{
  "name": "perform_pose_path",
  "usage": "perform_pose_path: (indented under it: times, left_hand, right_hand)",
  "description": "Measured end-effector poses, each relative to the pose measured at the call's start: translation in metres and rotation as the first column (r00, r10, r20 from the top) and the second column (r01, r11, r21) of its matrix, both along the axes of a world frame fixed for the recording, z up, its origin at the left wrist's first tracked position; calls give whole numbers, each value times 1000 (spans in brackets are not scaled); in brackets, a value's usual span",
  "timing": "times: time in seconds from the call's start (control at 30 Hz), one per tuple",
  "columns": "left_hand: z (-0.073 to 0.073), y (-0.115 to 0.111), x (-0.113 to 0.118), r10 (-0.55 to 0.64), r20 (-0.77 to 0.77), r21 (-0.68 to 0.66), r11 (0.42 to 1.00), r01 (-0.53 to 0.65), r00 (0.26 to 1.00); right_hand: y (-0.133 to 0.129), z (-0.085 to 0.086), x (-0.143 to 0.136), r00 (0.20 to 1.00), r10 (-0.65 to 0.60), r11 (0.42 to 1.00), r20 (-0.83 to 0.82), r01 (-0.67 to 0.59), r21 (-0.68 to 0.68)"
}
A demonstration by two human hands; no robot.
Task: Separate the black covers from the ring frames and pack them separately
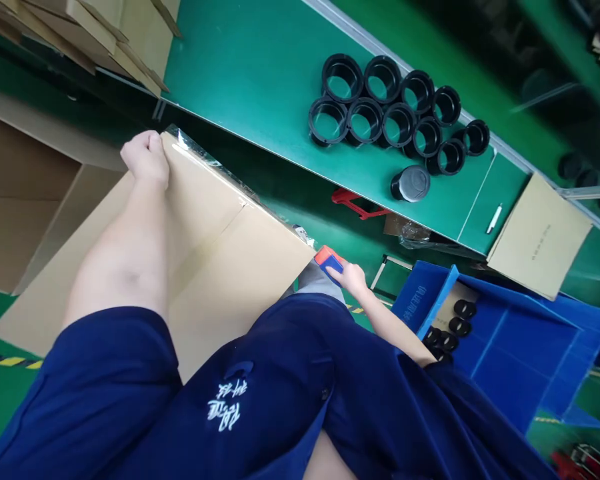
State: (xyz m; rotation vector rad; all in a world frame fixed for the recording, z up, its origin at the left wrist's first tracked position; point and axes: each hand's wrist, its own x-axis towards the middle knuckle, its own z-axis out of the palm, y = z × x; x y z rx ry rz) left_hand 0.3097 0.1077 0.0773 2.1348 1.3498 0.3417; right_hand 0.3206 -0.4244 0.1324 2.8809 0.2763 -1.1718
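Note:
A large brown cardboard sheet or flattened box leans against my body, with clear shiny film or tape along its upper edge. My left hand is closed on the cardboard's upper left corner. At the opposite end of that edge, my right hand is wrapped round an orange and blue tool, which touches or nearly touches the cardboard's right corner. What the tool is exactly cannot be made out.
On the green table stand several black rings, a capped black cylinder, a white pen and cardboard sheets. A blue bin holds black parts. Folded cardboard lies upper left; a red frame shows below the table.

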Motion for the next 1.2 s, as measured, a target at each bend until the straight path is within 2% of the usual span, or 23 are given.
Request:
perform_pose_path:
  times: [0.1, 0.17, 0.2, 0.23, 0.27, 0.3, 0.33, 0.37, 0.4, 0.43, 0.5, 0.53, 0.57, 0.6, 0.73, 0.83, 0.9, 0.93, 1.0, 1.03, 1.1, 1.2]
  left_hand:
    - [8, -42, 2, 33, 139, 51, 998, -41, 990]
    - [18, -89, -7, -12, 290, 36, 999, 2, 957]
    - [26, -118, -18, -25, 366, -29, 999, 38, 930]
    - [35, -149, -33, -17, 427, -155, 984, 92, 904]
    - [44, -182, -50, 16, 467, -343, 925, 164, 884]
    - [54, -214, -69, 62, 476, -558, 793, 246, 877]
    - [63, -244, -89, 58, 474, -654, 691, 307, 879]
    - [70, -270, -107, 63, 474, -706, 624, 337, 878]
    - [76, -292, -123, 73, 475, -752, 550, 362, 877]
    - [80, -309, -137, 90, 476, -798, 461, 388, 875]
    - [83, -328, -160, 160, 481, -863, 259, 433, 862]
    - [83, -330, -172, 204, 480, -875, 180, 449, 853]
    - [83, -330, -183, 248, 476, -880, 133, 457, 844]
    - [82, -329, -195, 288, 469, -883, 127, 452, 835]
    - [72, -325, -248, 385, 424, -905, 209, 370, 820]
    - [59, -326, -281, 420, 401, -906, 316, 283, 814]
    - [49, -313, -301, 425, 396, -882, 422, 209, 814]
    - [44, -297, -312, 423, 394, -861, 481, 166, 816]
    - [38, -242, -343, 424, 379, -795, 604, 55, 822]
    - [36, -203, -363, 433, 367, -747, 664, -16, 823]
    - [35, -109, -411, 470, 336, -621, 762, -184, 816]
    - [27, 33, -480, 513, 271, -435, 820, -372, 814]
  right_hand:
    - [6, -9, -1, 997, -78, 997, 29, 78, 1]
    - [-8, 0, -12, 994, -102, 994, 36, 100, 44]
    - [-18, 7, -22, 993, -117, 987, 31, 113, 114]
    - [-27, 15, -34, 991, -137, 966, 13, 130, 224]
    - [-34, 24, -47, 988, -155, 920, -23, 153, 360]
    - [-39, 31, -59, 984, -163, 848, -69, 176, 499]
    - [-41, 37, -71, 981, -157, 762, -115, 195, 617]
    - [-39, 42, -81, 979, -135, 686, -151, 202, 699]
    - [-35, 45, -90, 981, -99, 638, -168, 193, 746]
    - [-28, 47, -96, 983, -61, 610, -171, 172, 774]
    - [-12, 47, -104, 985, 19, 583, -169, 126, 802]
    - [-4, 46, -107, 982, 62, 576, -177, 110, 810]
    - [3, 46, -110, 977, 105, 572, -188, 95, 815]
    - [8, 45, -113, 969, 148, 570, -200, 81, 818]
    - [24, 44, -133, 921, 310, 571, -238, 20, 821]
    - [43, 41, -163, 905, 333, 581, -265, 24, 814]
    - [65, 35, -191, 914, 287, 620, -286, 50, 783]
    - [77, 32, -208, 921, 260, 642, -289, 58, 764]
    - [101, 27, -243, 929, 235, 675, -285, 55, 736]
    - [110, 24, -262, 926, 243, 684, -289, 48, 728]
    - [117, 20, -298, 903, 282, 699, -325, 40, 714]
    - [109, 15, -349, 874, 280, 745, -397, 63, 664]
